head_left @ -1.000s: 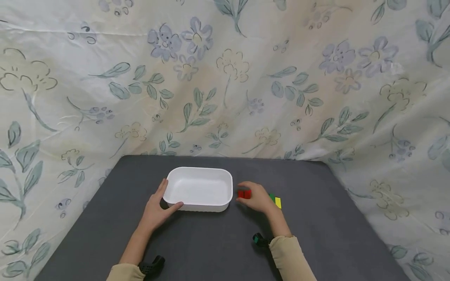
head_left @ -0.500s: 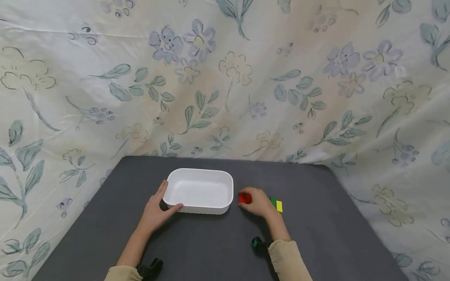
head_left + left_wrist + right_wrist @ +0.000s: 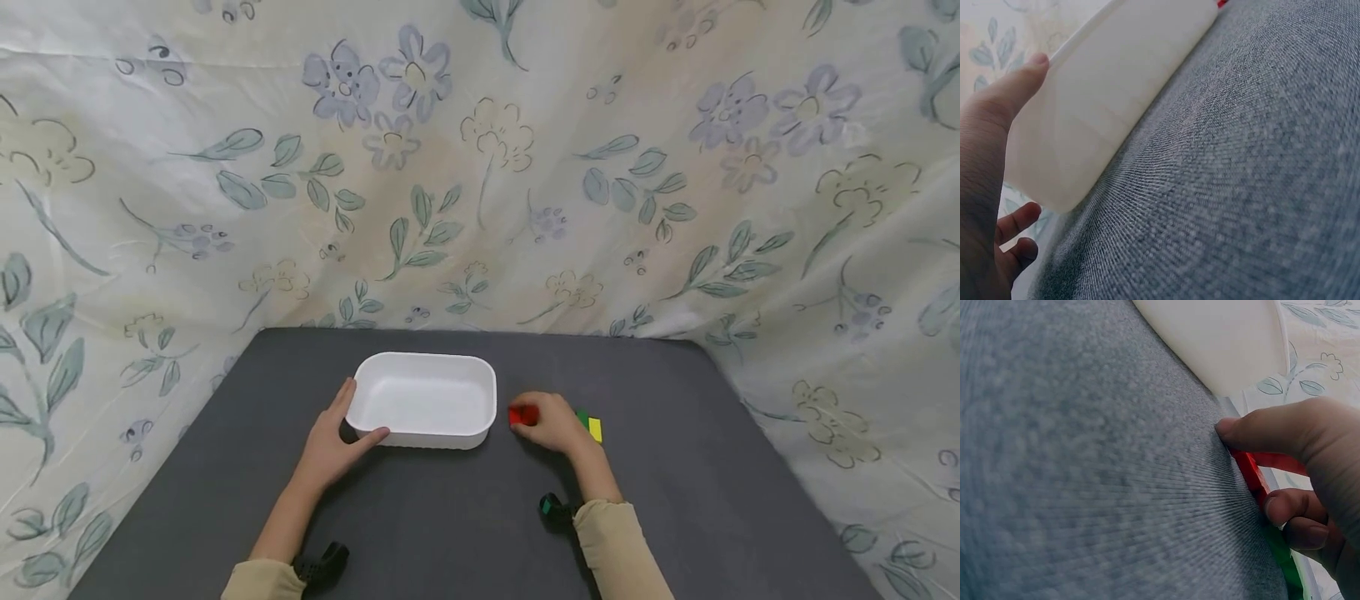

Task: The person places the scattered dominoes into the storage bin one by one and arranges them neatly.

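The grey table bears the white box; your left hand touches its 8 o'clock corner, fingers spread. At its 3 o'clock your right hand grips the red block, a yellow piece farther out.

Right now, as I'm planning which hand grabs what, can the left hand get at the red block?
Probably not: the white box stands between the left hand and the red block, around which the right hand curls.
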Tool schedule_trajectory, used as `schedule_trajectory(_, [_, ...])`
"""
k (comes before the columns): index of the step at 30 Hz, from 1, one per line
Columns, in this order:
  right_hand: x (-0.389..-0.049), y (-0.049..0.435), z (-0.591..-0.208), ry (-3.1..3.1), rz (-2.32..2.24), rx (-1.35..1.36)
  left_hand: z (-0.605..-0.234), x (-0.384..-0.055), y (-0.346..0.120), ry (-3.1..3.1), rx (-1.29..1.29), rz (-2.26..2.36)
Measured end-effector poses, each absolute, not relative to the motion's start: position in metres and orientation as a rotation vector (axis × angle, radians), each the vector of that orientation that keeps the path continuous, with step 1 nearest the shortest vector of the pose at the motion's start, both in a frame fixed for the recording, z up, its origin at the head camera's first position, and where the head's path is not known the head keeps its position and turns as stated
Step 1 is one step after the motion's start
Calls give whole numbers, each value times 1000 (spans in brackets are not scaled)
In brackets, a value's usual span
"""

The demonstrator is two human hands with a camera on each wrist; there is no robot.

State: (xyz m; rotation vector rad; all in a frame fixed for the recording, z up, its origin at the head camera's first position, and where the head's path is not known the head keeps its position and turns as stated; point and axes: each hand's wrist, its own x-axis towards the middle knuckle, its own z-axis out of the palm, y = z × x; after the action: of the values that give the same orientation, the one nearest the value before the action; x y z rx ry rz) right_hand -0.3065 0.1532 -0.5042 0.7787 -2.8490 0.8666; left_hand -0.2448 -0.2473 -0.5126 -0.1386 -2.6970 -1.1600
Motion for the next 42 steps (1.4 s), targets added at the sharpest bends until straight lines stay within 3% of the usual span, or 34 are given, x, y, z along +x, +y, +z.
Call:
schedule_trajectory(16, [-304, 156, -500, -2743, 911, 703, -515, -243, -246, -2697, -90, -1179])
schedule_trajectory(29, [-292, 156, -460, -2619, 1119, 590, -517, -236, -244, -2682, -73, -1187])
schedule_trajectory(42, [-299, 122, -439, -2607, 1178, 607, -519, -236, -241, -2665, -69, -1193])
